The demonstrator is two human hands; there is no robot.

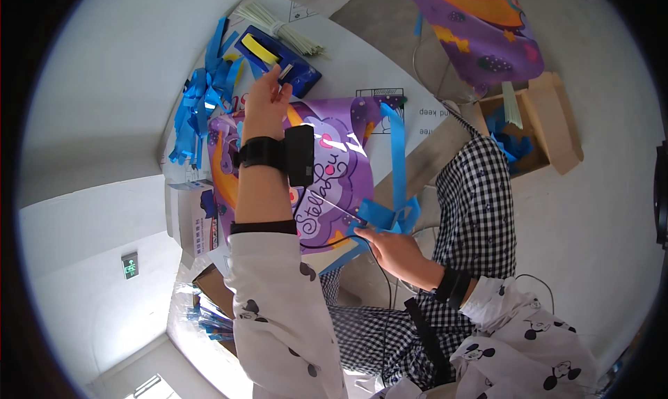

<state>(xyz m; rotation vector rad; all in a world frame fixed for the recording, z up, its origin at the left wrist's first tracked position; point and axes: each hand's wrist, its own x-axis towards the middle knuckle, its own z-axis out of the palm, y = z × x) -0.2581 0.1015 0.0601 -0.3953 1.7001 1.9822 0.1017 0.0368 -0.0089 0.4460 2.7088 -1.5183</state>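
My left hand (pixel 266 99) reaches over the table to the cutter end of a blue tape dispenser (pixel 299 75) with a yellow core. Its fingers are bent together there; anything between the fingertips is too small to make out. Lower right, my right hand (pixel 400 258) is closed on a blue ribbon (pixel 376 214), which has loops and a long tail running up. A thin white stick (pixel 341 209) extends from the ribbon across a glossy purple printed sheet (pixel 355 169). The sheet lies on the table beneath my left forearm, which partly covers it.
Blue ribbons (pixel 202 106) lie heaped at the table's left, with a bundle of pale sticks (pixel 278 28) behind the dispenser. To the right are an open cardboard box (pixel 557 120) and another purple printed sheet (pixel 480 37). A black cable (pixel 379 260) passes by my right hand.
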